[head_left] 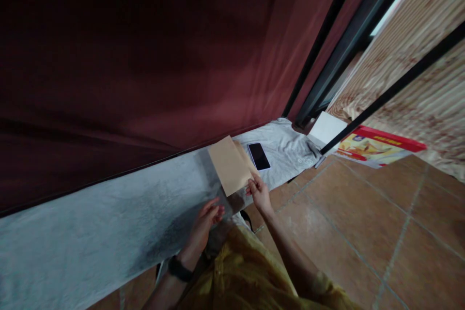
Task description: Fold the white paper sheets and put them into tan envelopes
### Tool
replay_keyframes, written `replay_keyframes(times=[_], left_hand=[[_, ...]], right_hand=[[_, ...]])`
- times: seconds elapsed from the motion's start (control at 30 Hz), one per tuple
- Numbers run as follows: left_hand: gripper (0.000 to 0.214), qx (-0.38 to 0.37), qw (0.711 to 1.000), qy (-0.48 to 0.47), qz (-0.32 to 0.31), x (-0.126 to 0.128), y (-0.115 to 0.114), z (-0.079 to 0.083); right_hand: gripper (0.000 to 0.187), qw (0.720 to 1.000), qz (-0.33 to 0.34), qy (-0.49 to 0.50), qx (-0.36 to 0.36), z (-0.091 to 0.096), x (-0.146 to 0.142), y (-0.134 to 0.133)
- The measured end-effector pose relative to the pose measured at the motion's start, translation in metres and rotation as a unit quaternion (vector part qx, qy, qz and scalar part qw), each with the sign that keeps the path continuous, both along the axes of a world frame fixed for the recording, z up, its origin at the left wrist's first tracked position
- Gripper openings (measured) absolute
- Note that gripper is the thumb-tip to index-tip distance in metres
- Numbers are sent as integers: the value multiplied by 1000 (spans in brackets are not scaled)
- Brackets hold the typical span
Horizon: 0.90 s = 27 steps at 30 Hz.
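Note:
A flat piece of tan paper, perhaps folded or stacked since a second tan edge shows behind it, is held up over a grey cloth-covered bench. My right hand pinches its lower right corner between thumb and fingers. Just below and left of the paper, my left hand is loosely curved with fingers apart, holding nothing; a dark band circles that wrist. A phone with a black screen lies on the cloth to the right of the paper.
A dark red curtain hangs along the bench's far side. On the right stand black metal bars, a red and yellow printed box, a white panel and a ribbed, patterned cloth. Brown tiles cover the floor.

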<state>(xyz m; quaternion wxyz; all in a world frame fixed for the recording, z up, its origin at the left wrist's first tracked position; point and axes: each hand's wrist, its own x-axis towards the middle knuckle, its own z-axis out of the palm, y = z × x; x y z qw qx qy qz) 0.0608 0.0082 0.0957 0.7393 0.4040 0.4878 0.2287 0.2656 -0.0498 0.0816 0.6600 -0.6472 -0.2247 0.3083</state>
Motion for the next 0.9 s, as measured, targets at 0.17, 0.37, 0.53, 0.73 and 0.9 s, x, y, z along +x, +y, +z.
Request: replay_keyframes(times=[0.17, 0.37, 0.53, 0.73, 0.9], left_hand=[[48, 0, 999, 41, -23, -5, -9, -15], [38, -18, 997, 79, -13, -14, -11, -32], [27, -5, 996, 84, -16, -15, -12, -34], [23, 9, 996, 84, -8, -14, -13, -31], [24, 13, 996, 83, -15, -16, -16, -28]], right_hand=[[57, 1000, -12, 11, -11, -2, 39, 8], [54, 998, -37, 17, -47, -21, 54, 13], [48, 997, -38, 14, -71, -29, 58, 14], [47, 994, -50, 11, -96, -33, 59, 15], [51, 993, -47, -3, -110, -32, 62, 12]])
